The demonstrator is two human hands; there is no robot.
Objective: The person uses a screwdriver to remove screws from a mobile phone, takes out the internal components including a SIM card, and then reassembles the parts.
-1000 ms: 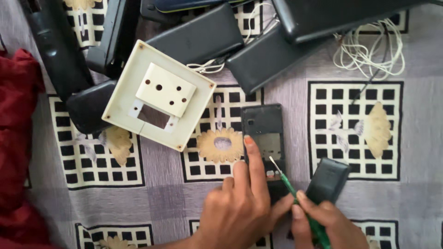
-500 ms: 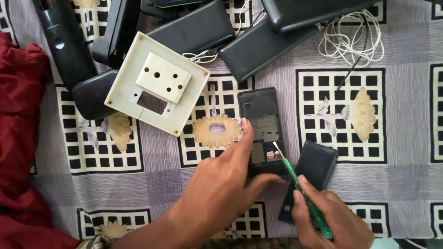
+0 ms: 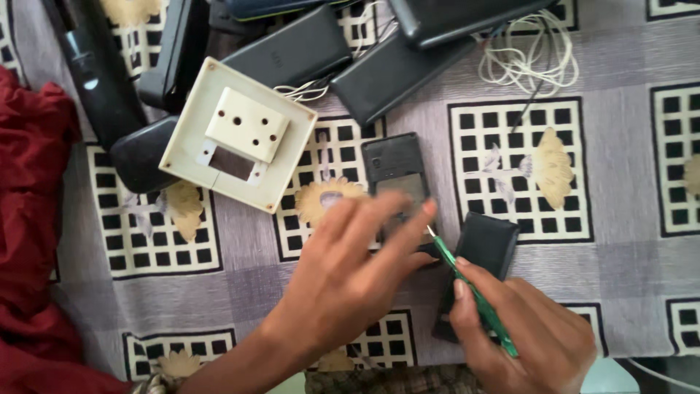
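My left hand [image 3: 350, 273] lies on the lower part of a small dark phone [image 3: 394, 166] with its back cover off, fingers spread and pressing it to the patterned cloth. My right hand [image 3: 529, 339] grips a green-handled screwdriver [image 3: 477, 303]. Its metal tip points at the phone's lower right corner, close to my left fingertips. Just to the right of the phone rests a black back cover [image 3: 481, 248], partly under my right hand.
A cream switch plate [image 3: 240, 135] sits to the upper left. Several black devices and cases [image 3: 295, 51] crowd the top edge, with a coil of white wire [image 3: 529, 62] at the top right. Red cloth [image 3: 29, 219] lies along the left.
My left hand has slid further over the phone's lower half and spread its fingers. The screwdriver tip stays at the phone's lower right corner.
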